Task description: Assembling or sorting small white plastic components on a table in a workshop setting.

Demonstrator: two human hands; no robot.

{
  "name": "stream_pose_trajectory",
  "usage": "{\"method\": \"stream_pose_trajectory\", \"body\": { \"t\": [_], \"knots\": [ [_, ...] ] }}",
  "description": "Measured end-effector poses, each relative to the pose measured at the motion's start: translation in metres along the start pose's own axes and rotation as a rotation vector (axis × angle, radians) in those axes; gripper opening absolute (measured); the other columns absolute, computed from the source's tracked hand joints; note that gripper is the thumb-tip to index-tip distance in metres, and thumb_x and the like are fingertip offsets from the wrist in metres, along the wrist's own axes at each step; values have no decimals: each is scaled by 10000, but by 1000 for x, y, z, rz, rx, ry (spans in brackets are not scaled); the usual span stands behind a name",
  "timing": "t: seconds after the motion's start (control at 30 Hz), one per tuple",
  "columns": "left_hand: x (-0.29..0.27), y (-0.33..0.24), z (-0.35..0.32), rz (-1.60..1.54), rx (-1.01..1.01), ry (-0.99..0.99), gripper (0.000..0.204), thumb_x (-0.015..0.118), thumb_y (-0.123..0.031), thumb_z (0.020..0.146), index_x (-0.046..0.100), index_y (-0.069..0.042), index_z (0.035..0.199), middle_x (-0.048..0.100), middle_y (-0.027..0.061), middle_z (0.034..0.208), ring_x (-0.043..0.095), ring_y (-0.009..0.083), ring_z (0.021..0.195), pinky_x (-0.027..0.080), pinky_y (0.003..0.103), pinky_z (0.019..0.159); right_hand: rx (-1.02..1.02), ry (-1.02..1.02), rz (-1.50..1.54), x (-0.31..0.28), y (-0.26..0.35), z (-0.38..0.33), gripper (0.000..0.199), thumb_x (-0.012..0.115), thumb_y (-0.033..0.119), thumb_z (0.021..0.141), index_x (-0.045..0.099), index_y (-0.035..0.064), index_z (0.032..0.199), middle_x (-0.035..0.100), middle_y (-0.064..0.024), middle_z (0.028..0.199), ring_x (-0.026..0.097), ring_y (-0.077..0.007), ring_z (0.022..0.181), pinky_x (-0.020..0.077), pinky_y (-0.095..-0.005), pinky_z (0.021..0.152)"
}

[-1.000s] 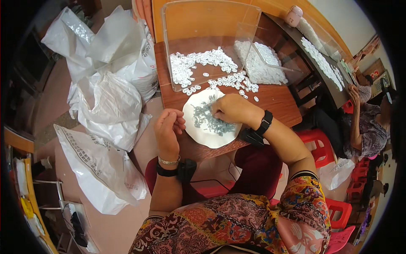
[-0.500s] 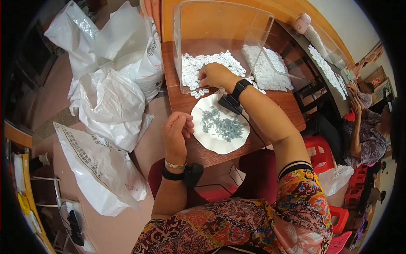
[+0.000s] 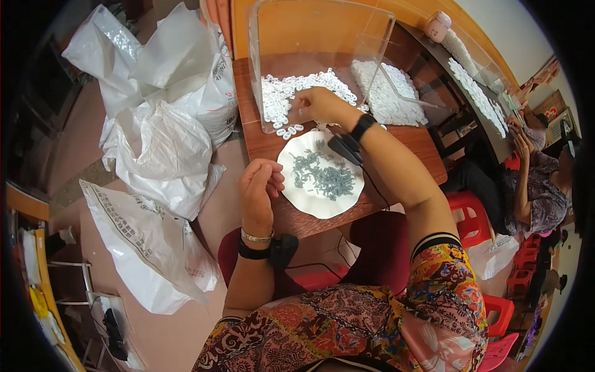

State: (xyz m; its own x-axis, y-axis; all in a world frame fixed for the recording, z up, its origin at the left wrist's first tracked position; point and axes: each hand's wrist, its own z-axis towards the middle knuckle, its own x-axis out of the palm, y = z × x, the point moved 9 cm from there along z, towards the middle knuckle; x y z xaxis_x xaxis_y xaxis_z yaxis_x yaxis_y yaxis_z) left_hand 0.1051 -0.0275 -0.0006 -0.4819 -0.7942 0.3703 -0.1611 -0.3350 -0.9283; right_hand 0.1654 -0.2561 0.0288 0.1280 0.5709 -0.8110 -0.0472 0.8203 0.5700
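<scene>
You had 2 hands in view: 1 left hand (image 3: pixel 260 186), 1 right hand (image 3: pixel 319 105). You wore 2 black wrist straps (image 3: pixel 253 250) and 1 bracelet (image 3: pixel 256 237). Your 1 wooden table (image 3: pixel 403 144) held 1 white plate (image 3: pixel 304 201) and at least 1 clear bin (image 3: pixel 322 31). Grey rods (image 3: pixel 334 181) and white oval pieces (image 3: pixel 273 102) were too heaped to count. Pink jars (image 3: pixel 437 28): you had 1. White bags (image 3: pixel 164 142): at least 3.

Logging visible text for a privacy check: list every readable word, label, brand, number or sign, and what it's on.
Nearest white sack: dark printed lines; wording withheld, finer print too small to read.
Standing white sack, farther back: dark characters and a red mark on its right side; wording withheld.
White oval pieces: small dark spots, too small to tell if lettering.
Cream plate: no text seen.
</scene>
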Motion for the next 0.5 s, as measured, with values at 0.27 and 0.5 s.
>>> {"method": "stream_pose_trajectory", "body": {
  "t": [0.27,0.5],
  "knots": [
    [42,-2,-20,59,-11,193,255,416,-216,938,578,-20,911,593,42,731,537,83,601,380,184,524,160,-133,809,-15,102,-122,97,676,64,813,628,17,883,633,-35,741,577,-79,648,457,-207,598],
    [65,11,-34,-100,-46,228,211,439,-183,940,552,-28,854,581,30,725,519,73,612,377,188,528,140,-232,1235,19,103,-157,35,610,0,853,601,-26,876,626,-86,691,587,-130,570,466,-243,515]
  ]
}}
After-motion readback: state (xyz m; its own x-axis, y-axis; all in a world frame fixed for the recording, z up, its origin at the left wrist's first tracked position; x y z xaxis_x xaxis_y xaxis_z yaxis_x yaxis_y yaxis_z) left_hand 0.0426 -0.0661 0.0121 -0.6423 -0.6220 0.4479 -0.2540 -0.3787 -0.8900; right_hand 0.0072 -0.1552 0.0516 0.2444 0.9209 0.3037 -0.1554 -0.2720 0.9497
